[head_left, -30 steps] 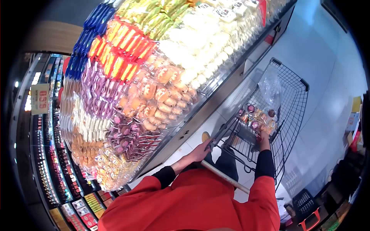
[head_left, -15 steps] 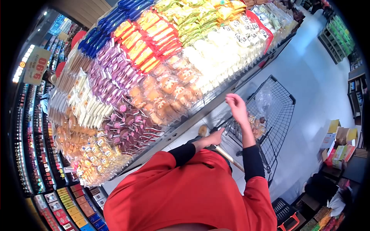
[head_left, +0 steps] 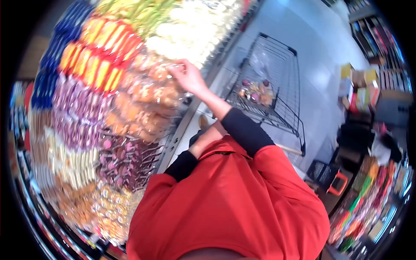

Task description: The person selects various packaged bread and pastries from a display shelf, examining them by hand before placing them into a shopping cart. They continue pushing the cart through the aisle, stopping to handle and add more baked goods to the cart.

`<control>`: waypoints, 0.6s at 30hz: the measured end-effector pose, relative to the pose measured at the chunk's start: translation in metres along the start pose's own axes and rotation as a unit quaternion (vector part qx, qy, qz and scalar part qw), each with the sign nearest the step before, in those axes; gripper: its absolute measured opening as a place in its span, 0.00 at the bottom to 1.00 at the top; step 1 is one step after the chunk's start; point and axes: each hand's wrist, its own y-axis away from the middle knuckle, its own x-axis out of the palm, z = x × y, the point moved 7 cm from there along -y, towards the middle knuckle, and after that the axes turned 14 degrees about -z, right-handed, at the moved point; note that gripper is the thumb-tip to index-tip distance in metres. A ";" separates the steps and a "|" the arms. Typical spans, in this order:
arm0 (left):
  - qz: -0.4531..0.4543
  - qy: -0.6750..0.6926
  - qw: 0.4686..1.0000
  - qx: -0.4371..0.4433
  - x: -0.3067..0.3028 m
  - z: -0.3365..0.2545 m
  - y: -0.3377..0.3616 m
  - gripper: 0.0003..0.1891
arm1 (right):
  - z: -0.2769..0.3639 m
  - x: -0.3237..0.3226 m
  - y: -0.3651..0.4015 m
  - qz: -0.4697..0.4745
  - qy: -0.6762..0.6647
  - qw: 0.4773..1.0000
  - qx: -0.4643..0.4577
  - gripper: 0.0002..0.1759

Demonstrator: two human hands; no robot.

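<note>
My right hand (head_left: 189, 78) is stretched over the display, at the upper edge of the clear-bagged brown buns (head_left: 147, 93) and beside the white packaged items (head_left: 186, 32). Its fingers are bent and a little apart, with nothing visible held between them. Blur hides whether the fingertips touch a bag. My left hand (head_left: 213, 133) is low in front of my red top, mostly covered by my right forearm, so its fingers do not show. Close by on the right stands a black wire shopping cart (head_left: 284, 82), with bagged snacks (head_left: 255, 92) and a clear plastic bag (head_left: 261, 58) inside.
The sloping display also carries orange-red packets (head_left: 93, 71), purple packets (head_left: 78, 112) and pink-dotted dark lollipop-like sweets (head_left: 125, 158). A metal edge (head_left: 173, 141) borders it. Open cardboard boxes (head_left: 359, 86) and a black basket with an orange handle (head_left: 323, 173) stand right.
My right hand has swung left from above the cart to the bagged buns. My view has turned, and the left hand, earlier visible at the cart handle, is now mostly hidden behind my right forearm.
</note>
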 end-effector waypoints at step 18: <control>-0.073 -0.102 0.989 0.080 -0.015 0.041 -0.001 0.20 | 0.102 -0.094 0.035 -0.091 -0.091 0.965 -0.226 0.05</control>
